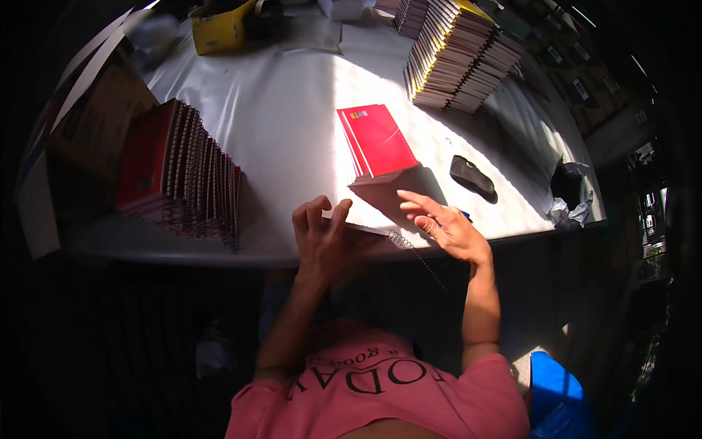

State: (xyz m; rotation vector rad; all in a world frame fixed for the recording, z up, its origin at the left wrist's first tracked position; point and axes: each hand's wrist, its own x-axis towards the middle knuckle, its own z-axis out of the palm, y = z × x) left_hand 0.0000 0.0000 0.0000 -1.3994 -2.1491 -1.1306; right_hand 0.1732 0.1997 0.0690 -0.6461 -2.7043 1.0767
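Note:
At the near table edge my left hand [316,235] curls its fingers round the left end of a notebook [369,229], seen almost edge-on. The notebook's lower part lies in dark shadow. From its right end sticks out a thin spiral binding coil [401,240], whose tail hangs down past the table edge. Just right of the coil, my right hand [452,233] is open, its fingers stretched toward the left, holding nothing. Beyond both hands lies a stack of red-covered notebooks [380,139], with no coil visible on it.
A row of spiral-bound red notebooks [179,172] stands at the left. Tall stacks of notebooks [461,62] rise at the back right. A black, elongated object [474,178] lies right of the red stack. A yellow box [219,31] sits at the far left, crumpled plastic [570,201] at the right edge.

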